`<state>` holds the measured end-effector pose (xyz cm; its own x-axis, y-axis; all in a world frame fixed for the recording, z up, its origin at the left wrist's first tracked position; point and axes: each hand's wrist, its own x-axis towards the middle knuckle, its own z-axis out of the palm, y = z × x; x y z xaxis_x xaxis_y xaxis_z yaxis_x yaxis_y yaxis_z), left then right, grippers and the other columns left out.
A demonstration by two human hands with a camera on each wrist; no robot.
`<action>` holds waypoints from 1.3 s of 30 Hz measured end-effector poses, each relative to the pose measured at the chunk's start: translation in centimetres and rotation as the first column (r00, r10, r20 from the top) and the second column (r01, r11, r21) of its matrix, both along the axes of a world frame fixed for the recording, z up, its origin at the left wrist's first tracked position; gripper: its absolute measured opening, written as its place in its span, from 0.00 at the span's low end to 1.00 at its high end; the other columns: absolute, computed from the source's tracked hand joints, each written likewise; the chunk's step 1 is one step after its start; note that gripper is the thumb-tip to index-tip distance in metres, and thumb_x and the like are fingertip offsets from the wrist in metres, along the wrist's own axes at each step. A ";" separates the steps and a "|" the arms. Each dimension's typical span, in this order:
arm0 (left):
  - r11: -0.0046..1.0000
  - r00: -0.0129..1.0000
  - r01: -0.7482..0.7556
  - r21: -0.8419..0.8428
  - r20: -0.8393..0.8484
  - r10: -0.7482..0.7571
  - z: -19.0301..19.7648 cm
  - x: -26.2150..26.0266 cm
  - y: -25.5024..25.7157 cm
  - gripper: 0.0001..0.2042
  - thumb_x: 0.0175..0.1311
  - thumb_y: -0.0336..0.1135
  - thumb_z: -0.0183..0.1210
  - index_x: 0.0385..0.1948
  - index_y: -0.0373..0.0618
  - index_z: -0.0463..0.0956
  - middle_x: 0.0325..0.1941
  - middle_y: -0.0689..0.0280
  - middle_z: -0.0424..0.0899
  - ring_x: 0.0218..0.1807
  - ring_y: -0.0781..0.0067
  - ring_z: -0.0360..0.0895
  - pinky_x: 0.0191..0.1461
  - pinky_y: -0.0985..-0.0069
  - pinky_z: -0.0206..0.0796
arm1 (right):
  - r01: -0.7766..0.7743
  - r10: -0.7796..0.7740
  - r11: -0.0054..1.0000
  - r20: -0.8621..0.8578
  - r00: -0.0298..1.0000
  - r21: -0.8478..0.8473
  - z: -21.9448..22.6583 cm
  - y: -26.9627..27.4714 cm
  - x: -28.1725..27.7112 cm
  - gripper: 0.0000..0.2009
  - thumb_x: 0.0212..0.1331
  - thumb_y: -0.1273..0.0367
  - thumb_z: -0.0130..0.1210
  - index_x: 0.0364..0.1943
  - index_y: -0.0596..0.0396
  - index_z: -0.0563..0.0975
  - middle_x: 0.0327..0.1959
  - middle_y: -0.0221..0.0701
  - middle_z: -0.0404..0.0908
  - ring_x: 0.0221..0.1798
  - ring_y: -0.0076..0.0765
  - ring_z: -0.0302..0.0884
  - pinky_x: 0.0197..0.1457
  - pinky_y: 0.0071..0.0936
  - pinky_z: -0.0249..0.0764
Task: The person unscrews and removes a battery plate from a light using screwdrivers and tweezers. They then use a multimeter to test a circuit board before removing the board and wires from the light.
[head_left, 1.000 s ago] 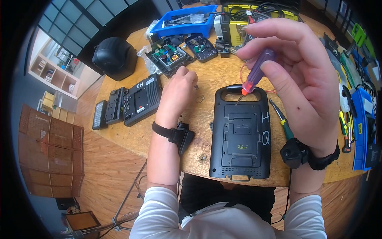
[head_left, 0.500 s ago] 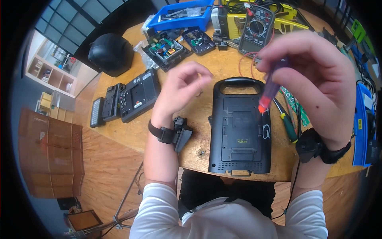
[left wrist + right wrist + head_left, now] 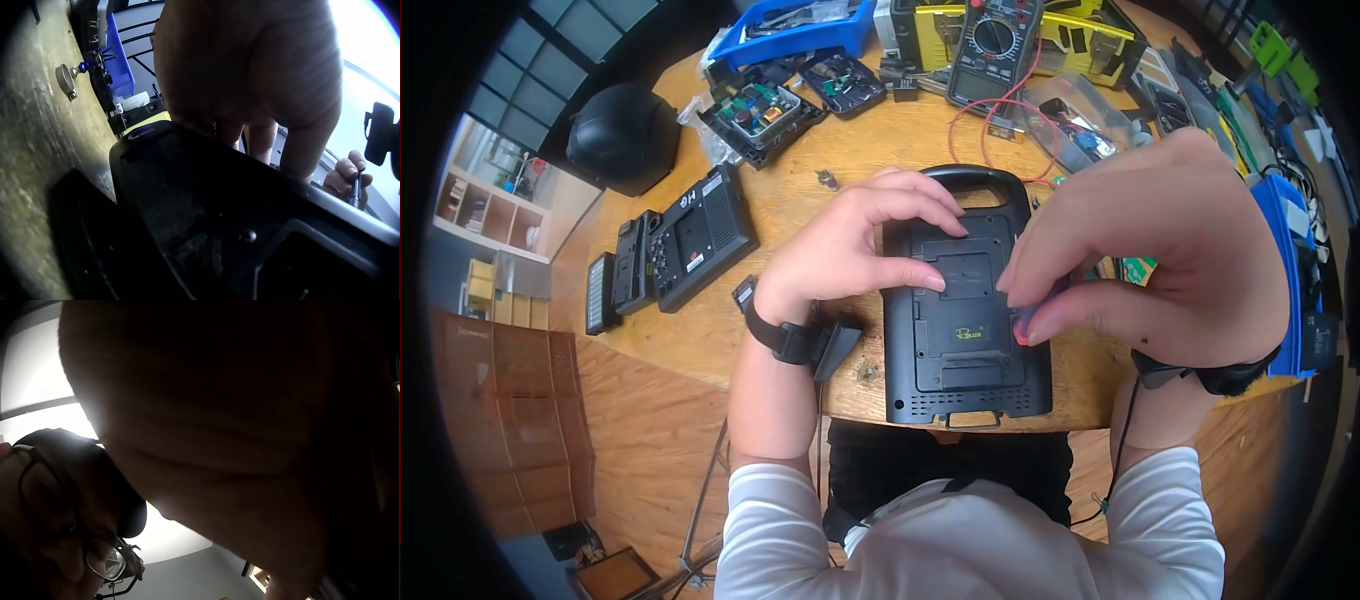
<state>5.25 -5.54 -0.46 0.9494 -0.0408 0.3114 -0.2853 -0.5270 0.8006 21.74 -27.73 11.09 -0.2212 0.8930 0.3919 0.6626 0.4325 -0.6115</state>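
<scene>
A flat black device (image 3: 970, 310) with a carry handle lies back side up on the table, close to its front edge. My left hand (image 3: 850, 240) reaches over its left side, thumb and fingers spread apart, fingertips at the back panel. In the left wrist view those fingers (image 3: 265, 142) come down on the device's far face. My right hand (image 3: 1170, 265) pinches a purple screwdriver (image 3: 1022, 332) by its handle above the device's right edge. Most of the screwdriver is hidden by the fingers, its tip included. The right wrist view is mostly dark palm.
A multimeter (image 3: 997, 50) with red leads stands behind the device. Opened electronics housings (image 3: 757, 118) and a blue bin (image 3: 790, 32) are at the back left. Black units (image 3: 705, 240) lie left, and a small metal clamp (image 3: 827, 179) sits beyond my left hand. Another blue bin (image 3: 1285, 270) is right.
My left hand has come from the table at left onto the device. My right hand has lowered the screwdriver from the handle end to the device's right edge.
</scene>
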 end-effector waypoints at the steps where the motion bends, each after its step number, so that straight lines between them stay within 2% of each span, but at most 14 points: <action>1: 0.999 1.000 -0.003 0.032 -0.016 0.003 0.1 0.0 0.0 0.20 0.48 0.35 0.79 0.45 0.43 0.86 0.54 0.63 0.83 0.61 0.61 0.77 0.68 0.66 0.66 | 0.035 -0.035 0.999 0.015 0.999 0.000 -0.1 -0.2 -0.2 0.07 0.47 0.77 0.74 0.30 0.58 0.86 0.30 0.33 0.89 0.30 0.33 0.87 0.32 0.22 0.79; 9: 0.998 0.998 -0.017 -0.055 -0.060 0.014 0.0 -0.1 -0.2 0.21 0.48 0.35 0.79 0.46 0.44 0.86 0.55 0.63 0.83 0.62 0.61 0.77 0.69 0.66 0.66 | 0.100 -0.103 0.994 0.046 0.994 0.054 -0.4 0.3 -1.2 0.08 0.47 0.76 0.75 0.30 0.56 0.86 0.28 0.30 0.88 0.26 0.32 0.83 0.28 0.23 0.75; 12: 0.998 0.998 -0.014 -0.056 -0.060 0.011 -0.2 0.0 -0.1 0.21 0.48 0.36 0.79 0.46 0.44 0.86 0.55 0.62 0.83 0.62 0.61 0.77 0.69 0.65 0.66 | 0.021 -0.022 0.999 0.045 0.999 0.040 0.2 0.7 -1.4 0.07 0.47 0.76 0.75 0.30 0.55 0.86 0.28 0.30 0.88 0.27 0.31 0.84 0.28 0.23 0.75; 14: 1.000 0.999 -0.005 -0.030 -0.042 0.004 -0.3 0.0 0.0 0.21 0.48 0.36 0.79 0.46 0.44 0.86 0.55 0.62 0.83 0.62 0.61 0.77 0.69 0.65 0.66 | -0.081 0.084 0.996 -0.262 0.962 0.020 -1.6 1.1 -0.5 0.07 0.47 0.75 0.75 0.29 0.56 0.87 0.28 0.33 0.89 0.27 0.32 0.84 0.28 0.23 0.75; 15: 1.000 0.999 -0.012 -0.028 -0.053 0.011 -0.3 0.0 0.0 0.21 0.48 0.36 0.79 0.46 0.44 0.86 0.55 0.62 0.83 0.62 0.60 0.77 0.69 0.65 0.66 | -0.080 0.082 0.997 -0.263 0.961 0.019 -1.7 1.0 0.0 0.07 0.47 0.75 0.75 0.29 0.56 0.87 0.28 0.33 0.89 0.27 0.32 0.84 0.28 0.23 0.75; 17: 1.000 0.998 -0.016 -0.026 -0.062 0.015 -0.2 0.0 0.0 0.21 0.48 0.36 0.79 0.46 0.44 0.86 0.55 0.62 0.83 0.62 0.60 0.77 0.69 0.65 0.66 | -0.195 0.200 0.978 -0.078 0.977 0.068 -0.9 1.0 0.2 0.08 0.46 0.72 0.77 0.28 0.56 0.87 0.28 0.33 0.87 0.28 0.32 0.85 0.30 0.22 0.76; 18: 1.000 0.999 -0.015 -0.011 -0.044 0.014 -0.3 0.0 0.0 0.21 0.48 0.36 0.79 0.46 0.44 0.86 0.55 0.62 0.84 0.61 0.60 0.77 0.69 0.65 0.66 | -0.193 0.198 0.979 -0.078 0.977 0.067 -1.0 0.8 0.1 0.08 0.46 0.72 0.77 0.28 0.56 0.87 0.28 0.33 0.87 0.28 0.32 0.85 0.30 0.22 0.76; 20: 1.000 1.000 -0.013 0.003 -0.026 0.013 -0.3 0.1 0.0 0.21 0.48 0.36 0.79 0.46 0.44 0.86 0.54 0.62 0.84 0.61 0.60 0.77 0.69 0.65 0.66 | 0.011 -0.009 0.998 -0.037 0.999 0.055 -1.7 0.4 -0.3 0.10 0.42 0.68 0.80 0.27 0.54 0.88 0.25 0.28 0.81 0.24 0.30 0.79 0.27 0.23 0.70; 21: 1.000 1.000 -0.002 0.002 -0.015 0.002 -0.3 0.1 0.1 0.21 0.48 0.37 0.79 0.46 0.45 0.86 0.54 0.62 0.84 0.61 0.60 0.77 0.69 0.65 0.66 | 0.012 -0.010 0.998 -0.037 0.999 0.054 -2.1 0.7 -0.4 0.10 0.42 0.68 0.80 0.27 0.54 0.88 0.25 0.28 0.81 0.24 0.30 0.79 0.27 0.23 0.70; 23: 1.000 1.000 0.008 0.000 -0.003 -0.008 -0.1 0.1 0.0 0.21 0.49 0.37 0.79 0.46 0.45 0.86 0.54 0.62 0.84 0.61 0.60 0.78 0.69 0.64 0.66 | 0.133 -0.123 0.971 -0.060 0.991 0.197 -3.0 1.4 -0.9 0.12 0.38 0.64 0.81 0.24 0.50 0.88 0.21 0.22 0.71 0.20 0.28 0.69 0.24 0.24 0.59; 25: 0.999 0.996 -0.020 -0.030 -0.093 0.018 0.1 -0.2 -0.1 0.21 0.49 0.37 0.79 0.46 0.45 0.86 0.54 0.62 0.84 0.61 0.59 0.77 0.69 0.64 0.66 | 0.141 -0.132 0.971 -0.061 0.989 0.191 -3.0 1.6 -1.1 0.12 0.38 0.64 0.81 0.24 0.50 0.88 0.21 0.22 0.72 0.20 0.28 0.69 0.24 0.24 0.59; 28: 0.996 0.995 -0.021 -0.086 -0.095 0.013 -0.4 -0.1 0.0 0.21 0.49 0.38 0.79 0.46 0.45 0.86 0.54 0.62 0.84 0.61 0.59 0.77 0.69 0.64 0.66 | 0.170 -0.161 0.970 -0.061 0.985 0.176 -3.1 1.7 -1.7 0.12 0.36 0.65 0.82 0.23 0.50 0.87 0.20 0.22 0.72 0.20 0.27 0.70 0.24 0.23 0.59; 31: 1.000 1.000 -0.002 0.008 0.007 0.001 -0.4 0.1 0.1 0.21 0.49 0.38 0.79 0.47 0.45 0.85 0.54 0.61 0.84 0.61 0.59 0.78 0.68 0.64 0.66 | 0.203 -0.196 0.966 -0.056 0.979 0.159 -3.0 1.4 -2.5 0.13 0.35 0.65 0.82 0.22 0.49 0.86 0.20 0.22 0.73 0.20 0.26 0.70 0.24 0.22 0.60; 39: 1.000 1.000 0.012 0.013 0.021 -0.013 -0.6 0.2 0.3 0.22 0.49 0.38 0.78 0.47 0.45 0.85 0.53 0.61 0.84 0.60 0.58 0.78 0.67 0.64 0.68 | 0.293 -0.295 0.949 0.004 0.955 0.121 -2.1 0.0 -5.3 0.14 0.31 0.65 0.84 0.20 0.48 0.85 0.18 0.21 0.76 0.19 0.25 0.71 0.24 0.20 0.61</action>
